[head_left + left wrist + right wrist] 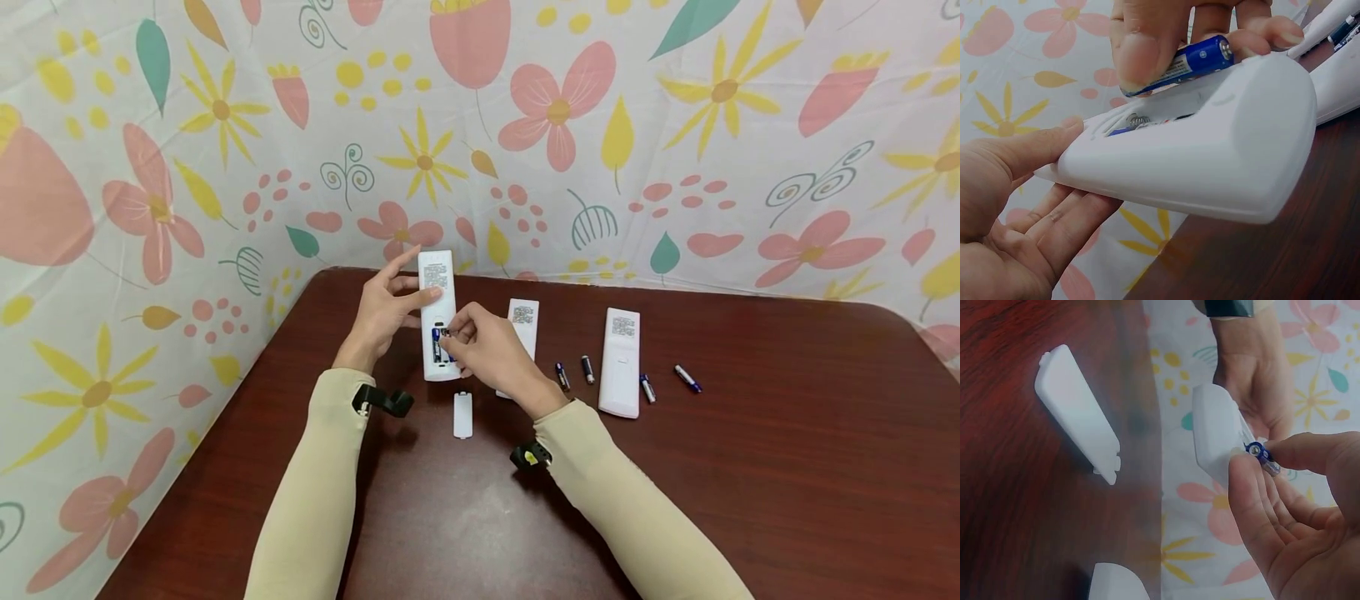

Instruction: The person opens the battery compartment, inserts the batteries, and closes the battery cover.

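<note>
My left hand [375, 315] grips a white remote control [434, 312] by its upper part, thumb across the back and fingers on the far side. The remote's back faces me, tilted up, with its battery compartment uncovered. Inside the compartment lies a blue battery [437, 344]; a coil spring shows there in the left wrist view. Between thumb and fingers, my right hand [491, 348] pinches another blue battery [1207, 59], held right over the compartment's opening. The loose battery cover [462, 415] lies on the table below the remote.
On the brown table [787, 483], a second white remote [524, 321] lies partly behind my right hand. A third remote [621, 362] is further right. Several loose batteries [687, 378] are scattered around these two. A flower-patterned cloth [675, 167] hangs behind the table.
</note>
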Demonstrator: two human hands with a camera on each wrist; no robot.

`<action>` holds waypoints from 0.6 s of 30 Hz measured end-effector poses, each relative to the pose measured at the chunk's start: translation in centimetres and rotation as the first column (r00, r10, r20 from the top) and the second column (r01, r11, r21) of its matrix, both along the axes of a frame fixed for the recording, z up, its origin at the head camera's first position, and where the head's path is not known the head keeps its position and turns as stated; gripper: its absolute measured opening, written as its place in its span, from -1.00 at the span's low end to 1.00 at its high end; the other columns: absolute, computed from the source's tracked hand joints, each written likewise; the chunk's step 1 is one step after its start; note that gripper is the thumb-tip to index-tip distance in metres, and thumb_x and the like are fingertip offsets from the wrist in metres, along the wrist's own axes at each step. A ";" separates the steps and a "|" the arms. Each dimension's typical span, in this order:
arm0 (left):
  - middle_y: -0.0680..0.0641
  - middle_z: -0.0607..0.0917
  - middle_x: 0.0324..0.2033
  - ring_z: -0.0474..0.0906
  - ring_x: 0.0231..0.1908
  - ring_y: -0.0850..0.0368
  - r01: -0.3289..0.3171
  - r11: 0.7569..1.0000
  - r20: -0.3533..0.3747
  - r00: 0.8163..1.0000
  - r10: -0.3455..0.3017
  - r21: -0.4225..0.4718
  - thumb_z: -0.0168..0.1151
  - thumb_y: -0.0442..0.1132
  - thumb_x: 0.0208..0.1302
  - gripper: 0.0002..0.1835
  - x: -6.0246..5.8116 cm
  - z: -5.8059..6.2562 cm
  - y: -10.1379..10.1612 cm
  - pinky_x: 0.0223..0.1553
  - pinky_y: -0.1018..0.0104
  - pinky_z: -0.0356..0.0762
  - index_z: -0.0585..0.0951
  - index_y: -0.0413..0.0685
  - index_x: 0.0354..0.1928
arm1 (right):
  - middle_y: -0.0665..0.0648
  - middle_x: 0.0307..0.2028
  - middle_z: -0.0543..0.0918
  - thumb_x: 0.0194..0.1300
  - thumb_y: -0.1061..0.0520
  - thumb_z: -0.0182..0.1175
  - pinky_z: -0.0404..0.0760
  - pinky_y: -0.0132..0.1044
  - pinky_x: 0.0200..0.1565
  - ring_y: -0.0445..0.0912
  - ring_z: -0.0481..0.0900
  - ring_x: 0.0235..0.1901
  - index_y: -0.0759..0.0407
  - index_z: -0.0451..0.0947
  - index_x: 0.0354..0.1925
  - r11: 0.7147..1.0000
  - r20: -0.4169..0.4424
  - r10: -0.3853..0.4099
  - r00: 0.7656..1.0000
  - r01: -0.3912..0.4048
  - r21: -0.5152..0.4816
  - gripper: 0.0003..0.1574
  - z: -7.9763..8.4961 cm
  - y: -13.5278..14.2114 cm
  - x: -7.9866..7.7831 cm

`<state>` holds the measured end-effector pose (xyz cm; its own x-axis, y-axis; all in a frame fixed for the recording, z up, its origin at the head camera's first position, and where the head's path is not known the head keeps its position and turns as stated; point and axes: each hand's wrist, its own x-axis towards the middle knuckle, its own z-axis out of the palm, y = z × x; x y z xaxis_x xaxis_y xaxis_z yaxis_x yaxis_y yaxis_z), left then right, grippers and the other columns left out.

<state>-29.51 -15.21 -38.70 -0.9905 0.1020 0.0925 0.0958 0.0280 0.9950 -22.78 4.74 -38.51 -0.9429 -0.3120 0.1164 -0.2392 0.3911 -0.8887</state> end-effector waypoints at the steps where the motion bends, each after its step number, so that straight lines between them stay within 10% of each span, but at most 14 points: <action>1: -0.24 0.66 0.06 0.74 -0.13 -0.11 -0.002 1.000 0.000 1.000 0.002 -0.002 0.49 -0.34 0.38 -0.20 0.0 0.0 0.0 -0.23 -0.04 0.81 0.42 0.23 0.59 | 0.15 -0.32 0.66 0.50 0.17 0.37 0.80 -0.03 -0.32 0.03 0.72 -0.51 0.24 0.52 0.02 1.000 -0.007 -0.002 1.000 0.002 0.006 -0.74 0.0 -0.1 0.0; 18: -0.23 0.67 0.03 0.75 -0.15 -0.09 -0.016 1.000 -0.003 1.000 0.016 -0.005 0.50 -0.33 0.37 -0.21 0.1 0.0 0.0 -0.27 0.02 0.81 0.45 0.24 0.58 | 0.03 -0.39 0.63 0.57 0.16 0.30 0.64 -0.25 -0.46 -0.07 0.60 -0.57 0.11 0.65 -0.09 0.991 -0.134 0.070 0.989 -0.053 0.123 -0.95 -0.5 -0.1 -0.2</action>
<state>-29.43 -15.24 -38.73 -0.9916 0.0872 0.0951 0.0984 0.0349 0.9945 -22.97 4.68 -38.98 -0.8991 -0.3882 0.2026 -0.3828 0.4723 -0.7939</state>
